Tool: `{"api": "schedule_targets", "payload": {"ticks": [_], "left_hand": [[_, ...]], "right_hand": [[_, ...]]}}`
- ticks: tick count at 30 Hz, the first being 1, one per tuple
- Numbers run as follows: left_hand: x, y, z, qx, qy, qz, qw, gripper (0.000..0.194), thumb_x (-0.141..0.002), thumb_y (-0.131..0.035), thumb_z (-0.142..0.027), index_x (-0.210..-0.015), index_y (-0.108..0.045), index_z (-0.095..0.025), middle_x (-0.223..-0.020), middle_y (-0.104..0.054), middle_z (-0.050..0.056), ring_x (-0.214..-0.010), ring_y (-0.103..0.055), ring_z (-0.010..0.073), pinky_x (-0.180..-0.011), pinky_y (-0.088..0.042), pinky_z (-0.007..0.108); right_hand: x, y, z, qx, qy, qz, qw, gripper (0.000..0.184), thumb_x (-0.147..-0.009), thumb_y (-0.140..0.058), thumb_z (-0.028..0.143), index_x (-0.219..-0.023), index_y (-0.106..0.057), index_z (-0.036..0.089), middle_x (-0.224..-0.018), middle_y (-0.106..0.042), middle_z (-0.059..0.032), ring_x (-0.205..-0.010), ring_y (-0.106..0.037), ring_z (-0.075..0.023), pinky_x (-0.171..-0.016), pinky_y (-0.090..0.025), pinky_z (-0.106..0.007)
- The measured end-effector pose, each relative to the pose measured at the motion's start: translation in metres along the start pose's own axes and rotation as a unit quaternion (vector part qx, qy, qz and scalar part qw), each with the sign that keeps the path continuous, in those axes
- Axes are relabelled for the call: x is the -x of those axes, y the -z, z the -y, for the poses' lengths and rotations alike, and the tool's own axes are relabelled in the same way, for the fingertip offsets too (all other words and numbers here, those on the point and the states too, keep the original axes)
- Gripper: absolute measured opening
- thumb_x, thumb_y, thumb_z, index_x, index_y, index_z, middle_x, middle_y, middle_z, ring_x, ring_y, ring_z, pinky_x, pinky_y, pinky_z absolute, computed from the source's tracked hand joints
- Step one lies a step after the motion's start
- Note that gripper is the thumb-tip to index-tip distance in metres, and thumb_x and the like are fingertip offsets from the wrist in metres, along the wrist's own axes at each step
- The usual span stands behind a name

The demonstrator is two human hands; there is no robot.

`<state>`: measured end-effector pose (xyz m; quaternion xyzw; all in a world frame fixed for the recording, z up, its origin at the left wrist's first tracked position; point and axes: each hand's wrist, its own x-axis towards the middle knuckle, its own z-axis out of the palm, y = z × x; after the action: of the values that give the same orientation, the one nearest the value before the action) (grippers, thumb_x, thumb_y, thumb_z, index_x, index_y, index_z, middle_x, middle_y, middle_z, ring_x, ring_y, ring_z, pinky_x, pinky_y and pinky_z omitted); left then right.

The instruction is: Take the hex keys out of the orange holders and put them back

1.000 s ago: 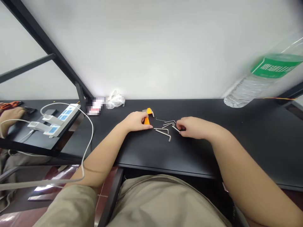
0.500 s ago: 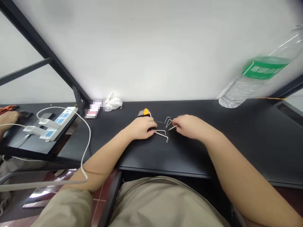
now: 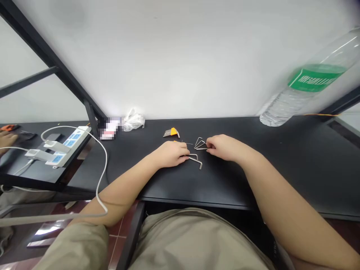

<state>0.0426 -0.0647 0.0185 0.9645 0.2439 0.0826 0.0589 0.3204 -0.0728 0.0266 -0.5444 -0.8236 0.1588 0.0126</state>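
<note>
My left hand (image 3: 172, 154) rests on the black desk with its fingers curled. Two L-shaped hex keys (image 3: 196, 160) stick out from under its fingertips to the right. A thin hex key (image 3: 188, 144) and a small bit of orange show beside its knuckles; the rest is hidden. My right hand (image 3: 222, 147) pinches a hex key (image 3: 201, 149) that points left, almost level. Two more bent hex keys (image 3: 199, 142) lie fanned just left of its fingertips. Behind my left hand lies an orange holder (image 3: 173, 131) with several hex keys in it.
A crumpled white plastic bag (image 3: 134, 120) and a blurred-out item (image 3: 110, 128) lie by the wall. A water bottle (image 3: 306, 86) with a green label stands at right. A white power strip (image 3: 69, 147) with cables is at left, near another person's hand (image 3: 8, 140).
The hex key in my right hand has swung to nearly level, its tip further left. My left hand has shifted slightly right, so the orange holder behind it shows more fully.
</note>
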Motion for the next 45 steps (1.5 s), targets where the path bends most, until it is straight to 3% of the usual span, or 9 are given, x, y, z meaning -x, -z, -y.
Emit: {"api": "schedule_targets", "payload": {"ticks": [5, 7, 12, 15, 19, 23, 26, 34, 45], "left_hand": [[0.0, -0.002, 0.0, 0.025, 0.001, 0.003, 1.0, 0.024, -0.097, -0.054, -0.028, -0.112, -0.072, -0.023, -0.105, -0.07, 0.006, -0.095, -0.067, 0.0193, -0.086, -0.05, 0.029], [0.0, -0.001, 0.0, 0.036, 0.0, 0.005, 0.999, 0.023, -0.096, -0.055, -0.026, -0.111, -0.073, -0.023, -0.106, -0.07, 0.006, -0.097, -0.067, 0.0196, -0.087, -0.05, 0.03], [0.0, 0.0, 0.0, 0.047, -0.009, 0.002, 0.999, 0.029, -0.093, -0.055, -0.017, -0.115, -0.073, -0.023, -0.109, -0.069, 0.006, -0.1, -0.066, 0.0203, -0.09, -0.051, 0.031], [0.0, 0.0, 0.001, 0.057, -0.014, 0.001, 0.998, 0.034, -0.091, -0.054, -0.013, -0.118, -0.073, -0.024, -0.109, -0.069, 0.006, -0.102, -0.065, 0.0204, -0.091, -0.052, 0.031], [0.001, 0.002, 0.002, 0.07, -0.008, 0.007, 0.997, 0.04, -0.089, -0.051, -0.008, -0.12, -0.072, -0.024, -0.11, -0.068, 0.006, -0.104, -0.065, 0.0203, -0.091, -0.052, 0.03], [0.001, 0.004, -0.002, 0.071, 0.005, 0.011, 0.997, 0.029, -0.089, -0.062, -0.023, -0.116, -0.073, -0.024, -0.106, -0.067, 0.007, -0.102, -0.063, 0.0223, -0.089, -0.051, 0.031], [-0.002, 0.001, -0.007, 0.056, 0.021, 0.005, 0.998, 0.023, -0.093, -0.063, -0.034, -0.11, -0.074, -0.023, -0.103, -0.066, 0.007, -0.095, -0.063, 0.0211, -0.085, -0.051, 0.031], [-0.007, -0.007, -0.009, 0.055, 0.031, -0.033, 0.997, 0.019, -0.096, -0.055, -0.022, -0.106, -0.072, -0.021, -0.102, -0.065, 0.007, -0.095, -0.063, 0.0191, -0.085, -0.051, 0.03], [-0.004, 0.0, 0.0, 0.076, 0.05, -0.029, 0.995, 0.012, -0.092, -0.062, -0.024, -0.1, -0.071, -0.02, -0.1, -0.065, 0.006, -0.092, -0.063, 0.0189, -0.083, -0.051, 0.03]], "right_hand": [[-0.003, -0.004, 0.008, -0.005, 0.025, -0.022, 0.999, 0.011, -0.09, -0.058, 0.02, -0.082, -0.065, 0.021, -0.087, -0.068, -0.0047, -0.072, -0.061, -0.0174, -0.067, -0.042, -0.029], [-0.004, -0.008, 0.011, 0.008, 0.033, -0.058, 0.998, 0.01, -0.09, -0.059, 0.022, -0.094, -0.068, 0.021, -0.099, -0.067, -0.0068, -0.078, -0.062, -0.0183, -0.07, -0.044, -0.029], [-0.013, -0.017, 0.005, 0.021, 0.069, -0.114, 0.991, 0.038, -0.094, -0.06, 0.03, -0.13, -0.064, 0.024, -0.132, -0.058, -0.0112, -0.106, -0.06, -0.0259, -0.086, -0.049, -0.035], [-0.019, -0.021, 0.0, 0.016, 0.076, -0.102, 0.992, 0.03, -0.098, -0.055, 0.03, -0.123, -0.069, 0.023, -0.129, -0.06, -0.0108, -0.108, -0.059, -0.0264, -0.09, -0.048, -0.037], [-0.021, -0.021, 0.001, -0.026, 0.059, -0.088, 0.994, 0.024, -0.098, -0.054, 0.03, -0.113, -0.069, 0.021, -0.113, -0.063, -0.0093, -0.09, -0.061, -0.02, -0.081, -0.048, -0.032], [-0.015, -0.02, 0.009, -0.052, 0.068, -0.057, 0.995, 0.018, -0.095, -0.059, 0.034, -0.102, -0.069, 0.02, -0.102, -0.064, -0.0071, -0.084, -0.06, -0.0186, -0.077, -0.047, -0.03], [-0.009, -0.018, 0.017, -0.07, 0.084, -0.036, 0.993, 0.019, -0.097, -0.057, 0.034, -0.104, -0.07, 0.022, -0.102, -0.064, -0.0069, -0.084, -0.061, -0.0187, -0.076, -0.046, -0.03], [-0.003, -0.009, 0.024, -0.12, 0.131, -0.002, 0.984, 0.026, -0.098, -0.053, 0.034, -0.11, -0.075, 0.025, -0.104, -0.066, -0.0072, -0.085, -0.063, -0.0193, -0.079, -0.048, -0.031], [-0.007, -0.017, 0.022, -0.125, 0.096, -0.007, 0.987, 0.019, -0.092, -0.059, 0.026, -0.106, -0.071, 0.024, -0.106, -0.064, -0.0063, -0.082, -0.061, -0.0176, -0.075, -0.047, -0.029]]}}
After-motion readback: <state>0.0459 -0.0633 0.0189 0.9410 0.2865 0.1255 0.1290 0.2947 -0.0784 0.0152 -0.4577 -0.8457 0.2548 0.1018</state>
